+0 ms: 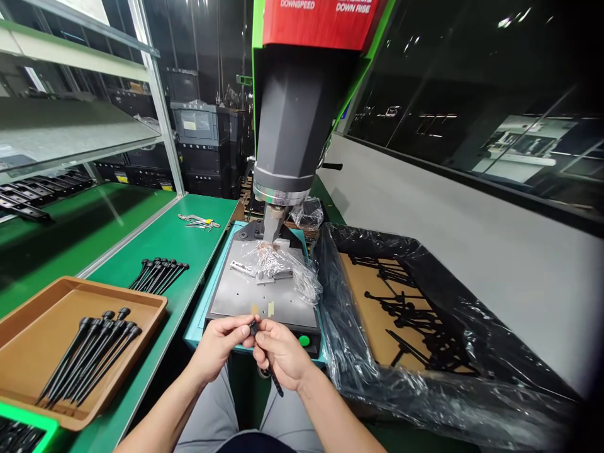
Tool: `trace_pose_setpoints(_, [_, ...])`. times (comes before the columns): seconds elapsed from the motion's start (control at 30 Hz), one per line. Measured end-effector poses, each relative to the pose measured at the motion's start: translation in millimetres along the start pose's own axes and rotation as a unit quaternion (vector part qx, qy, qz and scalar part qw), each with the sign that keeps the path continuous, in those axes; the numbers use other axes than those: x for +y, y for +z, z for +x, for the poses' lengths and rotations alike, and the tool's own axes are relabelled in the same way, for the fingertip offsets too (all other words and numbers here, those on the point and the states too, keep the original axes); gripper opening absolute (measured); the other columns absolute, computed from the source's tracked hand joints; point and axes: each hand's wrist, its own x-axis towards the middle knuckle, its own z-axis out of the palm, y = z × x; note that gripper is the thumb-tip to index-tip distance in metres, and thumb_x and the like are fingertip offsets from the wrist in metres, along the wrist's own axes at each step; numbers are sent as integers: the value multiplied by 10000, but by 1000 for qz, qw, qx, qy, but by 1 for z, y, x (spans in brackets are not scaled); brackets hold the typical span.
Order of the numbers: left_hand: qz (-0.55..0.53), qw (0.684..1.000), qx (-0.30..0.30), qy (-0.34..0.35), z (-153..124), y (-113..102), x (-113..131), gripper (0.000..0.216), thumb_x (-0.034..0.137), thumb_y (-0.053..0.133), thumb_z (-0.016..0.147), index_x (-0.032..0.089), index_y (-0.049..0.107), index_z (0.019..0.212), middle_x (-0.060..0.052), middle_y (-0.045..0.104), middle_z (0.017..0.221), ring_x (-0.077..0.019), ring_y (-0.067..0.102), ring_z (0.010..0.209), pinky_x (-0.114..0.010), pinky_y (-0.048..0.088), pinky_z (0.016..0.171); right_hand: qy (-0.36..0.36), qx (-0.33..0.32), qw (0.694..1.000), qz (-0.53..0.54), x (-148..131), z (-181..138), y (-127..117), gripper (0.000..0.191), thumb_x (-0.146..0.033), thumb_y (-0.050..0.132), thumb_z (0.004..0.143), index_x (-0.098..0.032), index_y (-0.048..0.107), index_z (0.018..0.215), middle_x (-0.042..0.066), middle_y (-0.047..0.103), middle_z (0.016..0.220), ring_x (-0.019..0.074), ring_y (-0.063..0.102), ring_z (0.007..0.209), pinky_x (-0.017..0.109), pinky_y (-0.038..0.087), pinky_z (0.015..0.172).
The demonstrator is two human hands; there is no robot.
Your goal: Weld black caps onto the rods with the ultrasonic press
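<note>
Just in front of the machine's base, my left hand (220,343) and my right hand (279,352) meet with fingertips pinched together. Between them is the small dark head of a black plastic part (253,327). My left thumb and forefinger press on it from one side, my right fingers from the other. A black stem (277,382) sticks out below my right hand; whether it belongs to the same part is hidden by my fingers. Above stands the press machine (292,119), its metal tip (272,223) over a fixture partly wrapped in clear plastic film (304,277).
At left, a brown tray (28,308) holds several black knob-headed rods (94,349); more rods (160,275) lie on the green bench (155,236) near metal tools (198,221). On the right, a box lined with black plastic (349,340) holds black parts on cardboard. A green button (304,340) sits on the base.
</note>
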Motion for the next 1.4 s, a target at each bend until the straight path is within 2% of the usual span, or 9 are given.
trace_pose_setpoints(0.07, [27, 1000, -1, 9, 1, 0, 0, 282, 367, 690, 789, 177, 762, 983, -17, 696, 662, -191, 647, 752, -337, 499, 858, 13, 0, 1000, 11, 2, 0, -1, 366, -324, 791, 717, -121, 574, 930, 50, 663, 789, 54, 505, 491, 161, 315, 423])
trace_pose_setpoints(0.17, [65, 998, 8, 16, 4, 0, 0, 258, 403, 657, 808, 174, 775, 798, -43, 707, 680, -247, 648, 962, -356, 454, 965, -48, 40, 997, -39, 9, 0, -1, 358, -362, 768, 739, -122, 575, 919, 48, 663, 753, 62, 499, 470, 178, 329, 429])
trace_pose_setpoints(0.27, [64, 998, 23, -4, 8, 1, -1, 274, 434, 668, 785, 180, 771, 769, -83, 745, 903, -283, 631, 1050, -375, 492, 923, -123, 92, 982, -113, 16, 1, 0, 352, -401, 718, 781, -114, 591, 939, 40, 654, 703, 71, 490, 462, 194, 344, 434])
trace_pose_setpoints(0.4, [94, 995, 41, 19, 13, 3, -6, 269, 430, 671, 783, 184, 780, 783, -110, 704, 1107, -284, 591, 1129, -366, 491, 934, -156, 134, 962, -181, 19, 3, 0, 319, -394, 658, 822, -123, 601, 980, 6, 615, 621, 91, 491, 484, 203, 359, 443])
trace_pose_setpoints(0.5, [116, 991, 51, 42, 14, 5, -13, 266, 419, 660, 798, 182, 779, 775, -108, 703, 1084, -264, 614, 1073, -356, 482, 938, -170, 151, 955, -192, 19, 4, -1, 301, -386, 655, 817, -133, 600, 971, -2, 604, 610, 99, 499, 495, 206, 366, 445])
trace_pose_setpoints(0.7, [118, 989, 69, 51, 17, 6, -25, 300, 414, 638, 822, 171, 748, 686, -98, 699, 1064, -250, 624, 1031, -333, 487, 908, -144, 119, 978, -93, 17, 6, -4, 306, -376, 680, 784, -127, 580, 932, 36, 648, 718, 65, 455, 456, 191, 320, 418])
trace_pose_setpoints(0.93, [193, 979, 41, 56, 19, 6, -19, 304, 430, 604, 838, 188, 775, 772, -104, 695, 1071, -254, 624, 1026, -353, 481, 932, -152, 164, 944, -243, 16, 4, -12, 223, -326, 597, 837, -132, 607, 948, -27, 561, 552, 88, 460, 453, 202, 347, 430])
trace_pose_setpoints(1.13, [221, 972, 9, 74, 16, 7, -21, 302, 409, 557, 879, 213, 781, 827, -99, 694, 1025, -240, 642, 968, -333, 517, 866, -46, 77, 995, -44, 13, 7, -19, 367, -402, 758, 700, -149, 558, 874, -20, 567, 586, 62, 421, 436, 169, 255, 394])
trace_pose_setpoints(1.4, [212, 974, 16, 79, 20, 14, -27, 338, 443, 557, 869, 238, 741, 1064, -103, 676, 1158, -268, 617, 1077, -400, 476, 979, -93, 116, 988, -41, 19, 12, -27, 364, -407, 758, 723, -131, 572, 871, 5, 593, 637, 62, 440, 453, 180, 288, 406])
